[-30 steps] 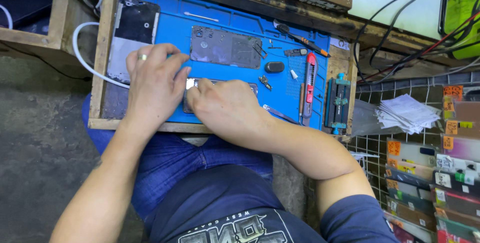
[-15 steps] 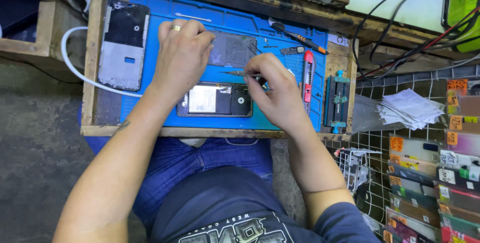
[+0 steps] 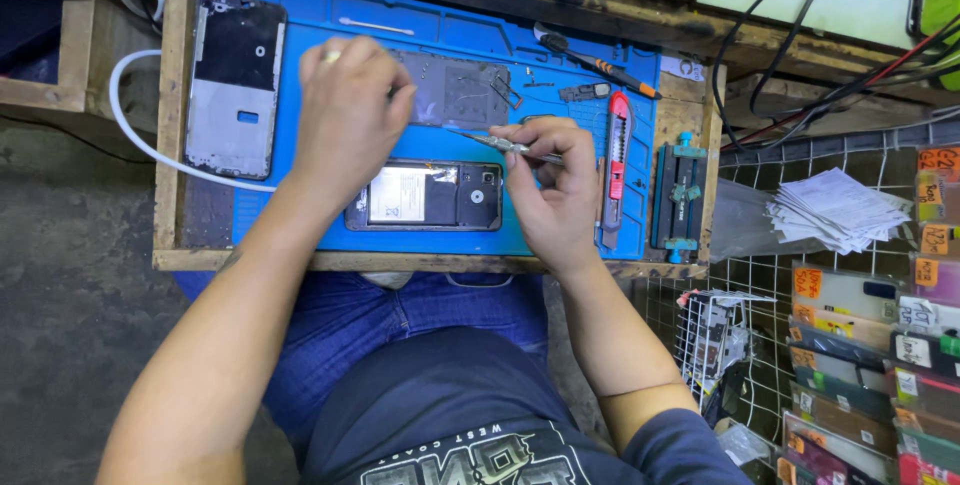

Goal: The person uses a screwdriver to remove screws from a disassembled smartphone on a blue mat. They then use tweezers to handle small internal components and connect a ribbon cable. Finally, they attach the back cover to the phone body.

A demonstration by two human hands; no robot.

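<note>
Phone frame of black and grey metal (image 3: 235, 85) lies at the left edge of the blue silicone work mat (image 3: 300, 215), partly off it, on the worn wooden bench (image 3: 170, 145), with a white cable (image 3: 150, 150) curling beside it. The left hand (image 3: 345, 120) rests curled, fingers pressed together, on the left end of a dark grey back panel (image 3: 460, 90) near the mat's far edge. Just nearer the front edge lies an opened black smartphone (image 3: 425, 195) with its white-labelled battery showing. The right hand (image 3: 550, 180) pinches slim metal tweezers (image 3: 500, 143) between thumb and fingers, their tip pointing left between panel and phone. Beside that hand, toward the right edge, lie a red utility knife (image 3: 615, 160) and a blue-handled clamp fixture (image 3: 682, 195); an orange-and-black screwdriver (image 3: 600, 63) sits at the far right corner.
</note>
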